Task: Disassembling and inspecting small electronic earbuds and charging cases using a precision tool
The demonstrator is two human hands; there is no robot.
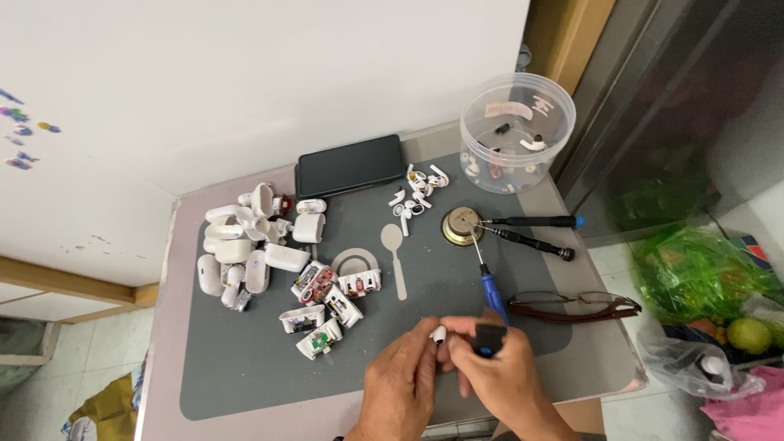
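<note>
Grey mat [245, 367] on small table [163, 327], white wall [245, 73], tiled floor [73, 351]

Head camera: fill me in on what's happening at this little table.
A person sits over a grey work mat. The left hand pinches a white earbud by its fingertips, while the right hand grips a small dark tool right beside it. A blue-handled screwdriver lies just beyond. To the left sits a heap of opened white earbud cases; loose earbuds, eyeglasses and a clear plastic tub lie farther back.
</note>
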